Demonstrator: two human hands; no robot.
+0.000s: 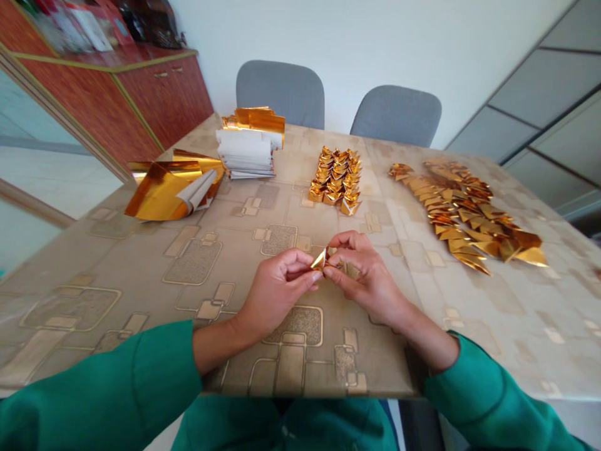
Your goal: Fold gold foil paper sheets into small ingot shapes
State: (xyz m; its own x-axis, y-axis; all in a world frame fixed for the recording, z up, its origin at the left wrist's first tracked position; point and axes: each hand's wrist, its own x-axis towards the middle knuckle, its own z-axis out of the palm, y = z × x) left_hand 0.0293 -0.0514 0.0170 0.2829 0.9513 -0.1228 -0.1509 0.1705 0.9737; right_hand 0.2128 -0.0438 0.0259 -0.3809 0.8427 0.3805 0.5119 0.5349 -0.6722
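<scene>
A small folded piece of gold foil paper (319, 259) is held between my two hands above the table, near its front edge. My left hand (280, 279) pinches its left side between thumb and fingers. On the other side, my right hand (364, 269) grips it with thumb and bent fingers, which hide part of the paper. Beyond my hands stands a block of folded gold paper pieces (334, 178), set in close rows. Over to the right lie long overlapping rows of flat folded gold pieces (462, 216).
Loose gold sheets (162, 191) lie curled at the left of the patterned tablecloth (197, 260). Behind them is a stack of white-backed gold paper (246, 153). Two grey chairs (280, 91) stand at the far side, with a reddish wooden cabinet (164, 94) at the back left.
</scene>
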